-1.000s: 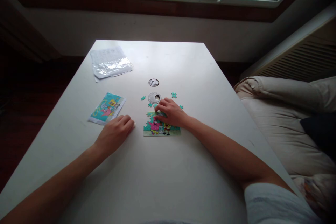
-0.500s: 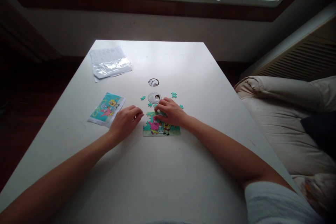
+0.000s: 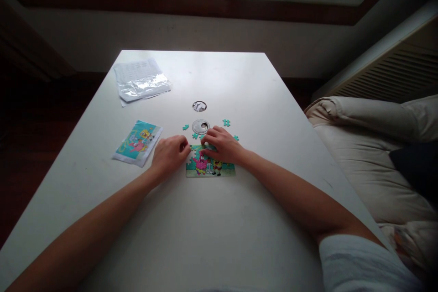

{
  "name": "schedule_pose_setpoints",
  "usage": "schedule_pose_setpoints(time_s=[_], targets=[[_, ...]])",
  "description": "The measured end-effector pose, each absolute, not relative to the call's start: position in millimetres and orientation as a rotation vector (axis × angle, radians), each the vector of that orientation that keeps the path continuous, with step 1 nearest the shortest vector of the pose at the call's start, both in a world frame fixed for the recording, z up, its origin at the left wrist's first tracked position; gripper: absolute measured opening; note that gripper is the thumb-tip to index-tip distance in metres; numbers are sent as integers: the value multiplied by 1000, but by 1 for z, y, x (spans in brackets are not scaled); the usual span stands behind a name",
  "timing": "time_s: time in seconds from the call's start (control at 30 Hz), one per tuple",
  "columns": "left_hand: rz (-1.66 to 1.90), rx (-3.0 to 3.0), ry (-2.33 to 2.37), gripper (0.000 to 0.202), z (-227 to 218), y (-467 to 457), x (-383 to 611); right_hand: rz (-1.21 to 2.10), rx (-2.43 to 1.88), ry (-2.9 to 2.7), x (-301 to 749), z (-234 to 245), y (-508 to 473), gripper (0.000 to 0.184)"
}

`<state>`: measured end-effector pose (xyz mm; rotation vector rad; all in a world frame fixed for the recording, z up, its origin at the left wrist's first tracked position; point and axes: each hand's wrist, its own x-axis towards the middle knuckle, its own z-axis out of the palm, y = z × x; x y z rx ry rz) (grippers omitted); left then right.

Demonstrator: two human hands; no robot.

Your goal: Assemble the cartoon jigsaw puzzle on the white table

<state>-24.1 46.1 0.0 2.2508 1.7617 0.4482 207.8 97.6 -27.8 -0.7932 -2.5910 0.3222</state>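
Saw part-built puzzle (image 3: 210,169) on table (image 3: 205,228), just nearside of round cap (image 3: 197,127). Marked right hand (image 3: 221,143) over puzzle, nearside-right of cap, bent; couldn't tell whether gripping. Marked left hand (image 3: 169,153) nearside-left of cap, curled by puzzle; couldn't tell contents. Logged loose pieces (image 3: 226,122) around cap, picture packet (image 3: 138,142) farther left.
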Motion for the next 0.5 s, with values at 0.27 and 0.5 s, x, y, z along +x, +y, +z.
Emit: schedule_pose_setpoints(time_s=[0.27, 0.5], targets=[[427, 2343, 1800, 23, -3, 47, -20, 303, -794, -2589, 208, -29, 98, 24], [535, 2311, 1631, 16, -5, 47, -34, 315, -793, -2595, 209, -28, 98, 23]])
